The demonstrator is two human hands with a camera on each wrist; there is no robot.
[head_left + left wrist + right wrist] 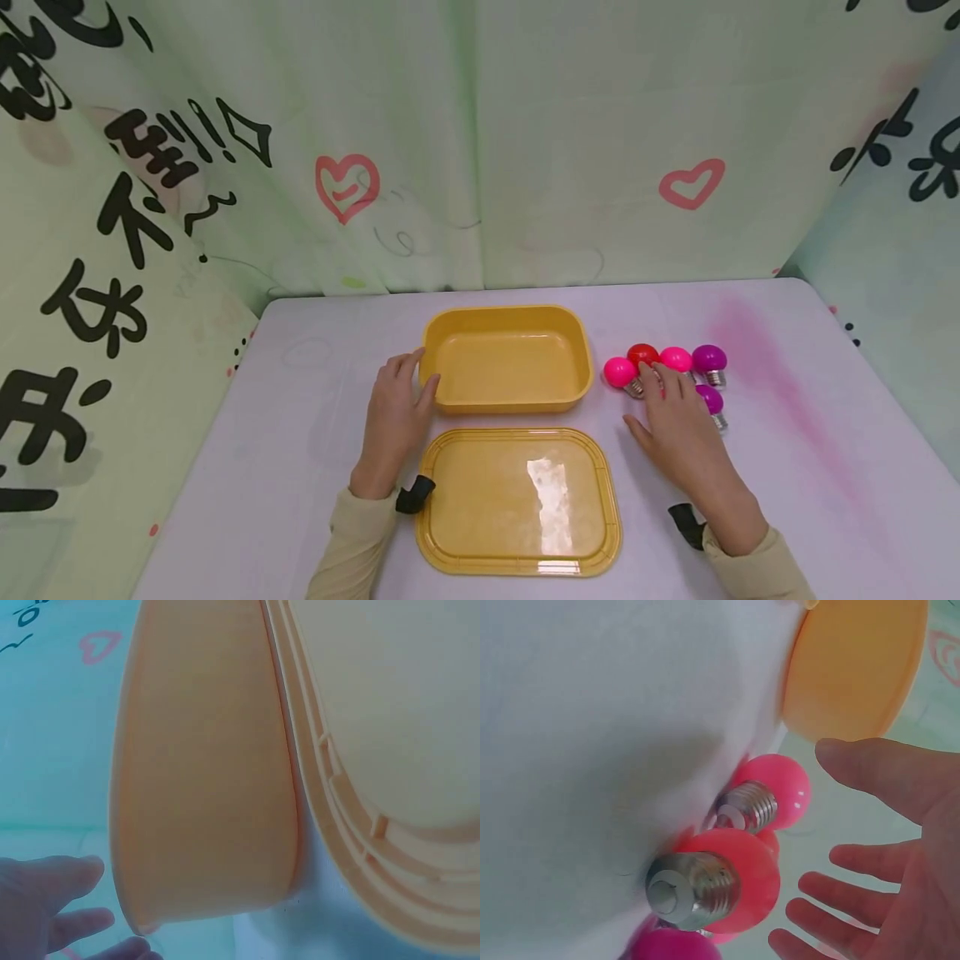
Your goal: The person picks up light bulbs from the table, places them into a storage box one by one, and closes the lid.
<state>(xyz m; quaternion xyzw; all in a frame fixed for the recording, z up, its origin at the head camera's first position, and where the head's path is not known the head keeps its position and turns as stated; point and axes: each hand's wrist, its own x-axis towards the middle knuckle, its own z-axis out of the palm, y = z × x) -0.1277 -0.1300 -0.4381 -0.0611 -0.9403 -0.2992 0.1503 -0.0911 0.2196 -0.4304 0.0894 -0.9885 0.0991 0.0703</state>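
Note:
A yellow plastic box [513, 400] stands open toward the back of the table. My left hand [396, 412] is at its left end, fingers loosely spread by the rim; whether they touch it I cannot tell. To the right of the box lies a cluster of several small light bulbs with metal screw bases: a pink bulb [619, 372], a red bulb [642, 354], another pink bulb [677, 359] and purple bulbs [709, 358]. My right hand [678, 425] reaches over the cluster with extended, spread fingers and partly hides it. In the right wrist view a reddish bulb [746, 881] lies just beside the fingers, not gripped.
In front of the box lies a yellow lid [517, 500] with a raised rim. A white cloth with a pink stain covers the table [795, 500]. Light green curtains [570, 167] with black writing and red hearts rise behind and at the sides.

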